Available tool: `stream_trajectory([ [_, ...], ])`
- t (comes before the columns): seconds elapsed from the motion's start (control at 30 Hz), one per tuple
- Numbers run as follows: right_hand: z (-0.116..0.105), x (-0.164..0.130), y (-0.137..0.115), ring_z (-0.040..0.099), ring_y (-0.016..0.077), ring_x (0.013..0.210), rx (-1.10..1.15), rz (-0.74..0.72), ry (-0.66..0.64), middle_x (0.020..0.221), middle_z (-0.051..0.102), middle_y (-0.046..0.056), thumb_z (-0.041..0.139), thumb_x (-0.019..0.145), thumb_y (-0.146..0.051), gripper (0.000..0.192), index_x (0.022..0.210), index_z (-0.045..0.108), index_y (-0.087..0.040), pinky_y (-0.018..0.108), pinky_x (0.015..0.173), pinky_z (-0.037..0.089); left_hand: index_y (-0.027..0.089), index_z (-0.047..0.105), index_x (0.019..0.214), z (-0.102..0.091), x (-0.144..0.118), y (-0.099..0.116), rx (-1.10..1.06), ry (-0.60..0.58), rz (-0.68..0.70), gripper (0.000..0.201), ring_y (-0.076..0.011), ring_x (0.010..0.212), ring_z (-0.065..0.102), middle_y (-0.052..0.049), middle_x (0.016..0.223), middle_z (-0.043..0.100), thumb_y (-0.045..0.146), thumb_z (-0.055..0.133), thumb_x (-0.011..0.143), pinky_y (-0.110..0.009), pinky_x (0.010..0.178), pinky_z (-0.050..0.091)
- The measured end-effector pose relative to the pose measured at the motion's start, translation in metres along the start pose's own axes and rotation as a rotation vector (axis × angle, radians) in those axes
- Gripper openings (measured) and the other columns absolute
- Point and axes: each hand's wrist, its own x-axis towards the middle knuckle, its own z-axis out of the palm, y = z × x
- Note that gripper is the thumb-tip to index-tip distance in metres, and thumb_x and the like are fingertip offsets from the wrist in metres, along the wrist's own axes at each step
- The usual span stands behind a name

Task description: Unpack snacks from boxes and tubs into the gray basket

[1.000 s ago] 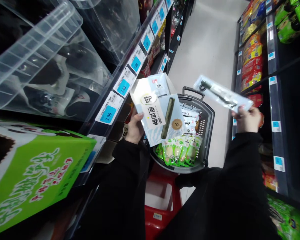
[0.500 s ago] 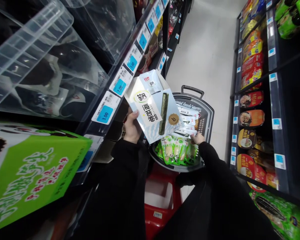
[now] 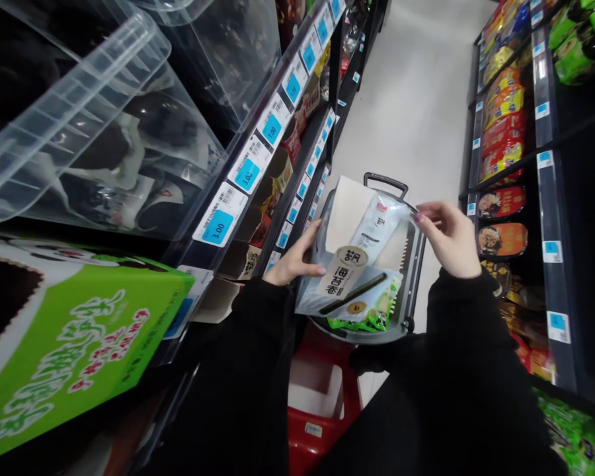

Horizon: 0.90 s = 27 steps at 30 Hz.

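Observation:
My left hand (image 3: 297, 259) grips a pale blue and white seaweed roll box (image 3: 327, 291) by its left side, thumb across the front. The open-topped box is tilted over a grey shopping basket (image 3: 416, 277). A light blue and white packet (image 3: 371, 231) sticks out of the box's open top. On the right, my right hand (image 3: 449, 238) pinches this packet's upper corner between thumb and forefinger. Green snack packets (image 3: 377, 316) lie in the basket, partly covered by the box.
Shelves with price tags (image 3: 248, 173) and clear plastic bins (image 3: 129, 132) line the left side. A green carton (image 3: 89, 344) stands at lower left. Packaged food (image 3: 503, 235) fills the right shelf. Below the basket is a red stool (image 3: 302, 423).
My right hand has moved from white packets in the basket up to the packet at the box's top. The box has tilted and shifted right and down over the basket, covering more of its contents.

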Motion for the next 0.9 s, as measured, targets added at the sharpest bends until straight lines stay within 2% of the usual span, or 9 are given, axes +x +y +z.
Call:
stream_trajectory([
  [0.1,0.001,0.019,-0.031,0.059,0.0219,0.085,-0.237,-0.208,-0.096,0.093,0.065,0.007,0.075,0.071,-0.044,0.037,0.098,0.064,-0.020,0.039,0.077,0.048,0.023,0.029,0.152,0.003,0.000,0.002,-0.032,-0.135,-0.070,0.116,-0.0405,0.146,0.023,-0.015,0.154,0.036,0.041,0.086,0.052,-0.054,0.121,0.016],
  [0.23,0.015,0.038,-0.016,0.057,0.0214,0.076,-0.491,-0.193,-0.268,0.078,0.061,0.003,0.084,0.059,-0.039,0.040,0.088,0.065,-0.018,0.037,0.071,0.046,0.021,0.026,0.151,0.002,0.001,0.001,0.012,-0.152,-0.069,0.117,-0.0399,0.147,0.021,-0.016,0.157,0.029,0.042,0.086,0.053,-0.054,0.122,0.012],
  [0.3,0.019,0.044,-0.003,0.056,0.0181,0.067,-0.461,-0.162,-0.317,0.069,0.059,0.000,0.083,0.061,-0.037,0.032,0.080,0.066,-0.019,0.034,0.067,0.045,0.020,0.025,0.151,0.000,0.002,0.000,0.061,-0.143,-0.068,0.117,-0.0394,0.148,0.020,-0.016,0.158,0.027,0.041,0.085,0.054,-0.053,0.122,0.013],
  [0.43,0.004,0.050,0.009,0.057,0.0167,0.063,-0.265,-0.056,-0.222,0.066,0.061,-0.001,0.082,0.064,-0.037,0.026,0.076,0.067,-0.020,0.035,0.066,0.048,0.021,0.027,0.151,-0.004,0.001,-0.002,0.132,-0.104,-0.115,0.116,-0.0399,0.149,0.015,-0.015,0.160,0.023,0.041,0.086,0.052,-0.054,0.122,0.009],
  [0.5,-0.017,0.051,0.016,0.059,0.0172,0.063,-0.110,0.044,-0.148,0.069,0.063,0.000,0.082,0.064,-0.038,0.027,0.077,0.066,-0.020,0.036,0.064,0.050,0.020,0.032,0.149,-0.006,0.001,-0.004,0.170,-0.026,-0.138,0.114,-0.0401,0.148,0.017,-0.014,0.160,0.024,0.037,0.086,0.050,-0.053,0.123,0.008],
  [0.57,-0.042,0.050,0.034,0.061,0.0184,0.064,0.092,0.159,0.020,0.075,0.064,0.002,0.080,0.064,-0.036,0.027,0.078,0.062,-0.020,0.037,0.061,0.053,0.020,0.038,0.144,-0.008,0.003,-0.007,0.135,0.099,-0.117,0.104,-0.0382,0.145,0.025,-0.012,0.156,0.034,0.035,0.084,0.052,-0.050,0.122,0.014],
  [0.7,-0.070,0.039,0.097,0.065,0.0211,0.068,0.399,0.390,0.361,0.082,0.064,0.004,0.073,0.072,-0.028,0.021,0.083,0.057,-0.022,0.041,0.062,0.058,0.023,0.051,0.127,-0.010,0.009,-0.013,-0.074,0.478,0.062,0.069,-0.0302,0.128,0.050,-0.006,0.129,0.061,0.035,0.074,0.063,-0.041,0.109,0.038],
  [0.8,-0.046,0.027,0.140,0.066,0.0204,0.063,0.461,0.564,0.401,0.078,0.064,0.004,0.072,0.073,-0.021,0.020,0.085,0.056,-0.020,0.037,0.058,0.059,0.022,0.057,0.114,-0.007,0.014,-0.011,-0.218,0.627,0.145,0.051,-0.0283,0.114,0.061,-0.005,0.113,0.069,0.038,0.070,0.067,-0.039,0.097,0.048],
  [0.9,0.007,0.021,0.159,0.064,0.0160,0.054,0.414,0.737,0.330,0.070,0.063,0.002,0.069,0.075,-0.018,0.016,0.082,0.055,-0.017,0.031,0.055,0.060,0.019,0.062,0.106,-0.002,0.015,-0.005,-0.297,0.637,0.161,0.043,-0.0296,0.111,0.063,-0.007,0.107,0.072,0.043,0.066,0.070,-0.040,0.093,0.051],
])
